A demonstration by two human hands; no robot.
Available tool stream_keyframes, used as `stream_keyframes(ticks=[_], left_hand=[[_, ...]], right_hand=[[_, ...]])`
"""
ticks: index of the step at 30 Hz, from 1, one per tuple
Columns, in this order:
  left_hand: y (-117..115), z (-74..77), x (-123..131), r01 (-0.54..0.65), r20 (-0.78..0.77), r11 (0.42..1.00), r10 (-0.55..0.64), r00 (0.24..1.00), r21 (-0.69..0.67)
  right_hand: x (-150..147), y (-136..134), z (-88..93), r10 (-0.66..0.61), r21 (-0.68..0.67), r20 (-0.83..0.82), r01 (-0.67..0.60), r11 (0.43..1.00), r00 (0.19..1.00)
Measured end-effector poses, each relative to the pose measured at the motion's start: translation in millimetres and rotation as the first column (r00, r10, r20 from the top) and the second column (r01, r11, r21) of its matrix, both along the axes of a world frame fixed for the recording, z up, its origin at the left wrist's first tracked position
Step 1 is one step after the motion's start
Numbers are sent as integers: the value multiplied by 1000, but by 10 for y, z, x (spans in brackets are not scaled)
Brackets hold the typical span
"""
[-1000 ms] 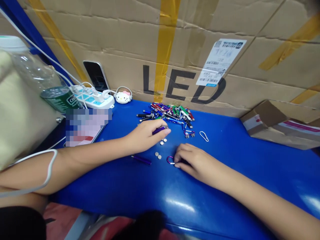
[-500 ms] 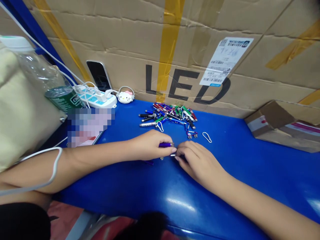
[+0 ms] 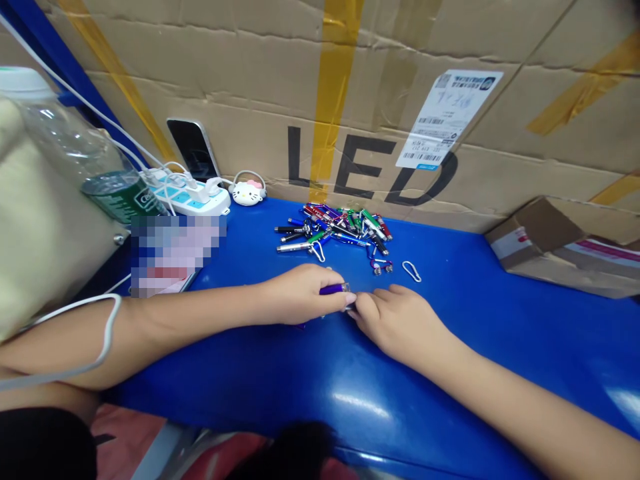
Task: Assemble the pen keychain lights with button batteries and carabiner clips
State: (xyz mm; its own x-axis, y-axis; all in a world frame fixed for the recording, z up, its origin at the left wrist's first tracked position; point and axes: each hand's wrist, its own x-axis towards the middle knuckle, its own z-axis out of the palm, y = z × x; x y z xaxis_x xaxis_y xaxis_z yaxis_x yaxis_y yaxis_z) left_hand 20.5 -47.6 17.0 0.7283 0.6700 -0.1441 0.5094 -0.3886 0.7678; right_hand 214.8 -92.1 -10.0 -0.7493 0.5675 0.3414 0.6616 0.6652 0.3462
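My left hand [image 3: 299, 293] is closed round a purple keychain flashlight [image 3: 332, 289], a slim tube whose silvery end points right. Pressed close to that end is my right hand [image 3: 395, 317], its thumb and fingers pinched together. A sliver of something silvery shows between the two hands, too small to name. Partly hidden under my left hand, another purple piece [image 3: 300, 327] lies on the table. Beyond my hands is a pile of keychain flashlights [image 3: 340, 230] in red, green, blue, black and silver, several with carabiner clips. One loose silver carabiner [image 3: 411, 271] lies right of the pile.
A large cardboard box [image 3: 240, 87] walls off the back of the blue table [image 3: 280, 373]. To the left are a power strip [image 3: 193, 195], a phone [image 3: 193, 150], a cat-faced case [image 3: 247, 193], a plastic bottle [image 3: 75, 143] and a white cable [image 3: 113, 323]. A small carton [image 3: 560, 250] stands right.
My right hand has turned and its fingers have closed in against the flashlight's end, covering most of the silvery piece. My left hand keeps its hold. The view has shifted slightly.
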Motion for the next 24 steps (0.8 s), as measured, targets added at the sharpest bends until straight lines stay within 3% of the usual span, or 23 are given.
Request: stream_keyframes(ticks=[5, 11, 16, 21, 24], left_hand=[[-23, 3, -5, -9, 20, 999, 9, 1000, 48], [-59, 6, -46, -24, 62, 983, 36, 997, -180], [-63, -45, -19, -19, 173, 971, 62, 983, -239], [-102, -57, 27, 3, 254, 932, 96, 963, -362], [-145, -49, 47, 6, 303, 932, 112, 946, -363]], right_hand=[[0, 24, -10, -33, 0, -24, 33, 999, 999], [79, 63, 40, -122, -88, -46, 118, 989, 991], [85, 61, 45, -191, -213, -67, 173, 962, 979], [62, 56, 56, -184, -152, -114, 166, 974, 976], [58, 51, 63, -159, -111, -148, 143, 983, 976]])
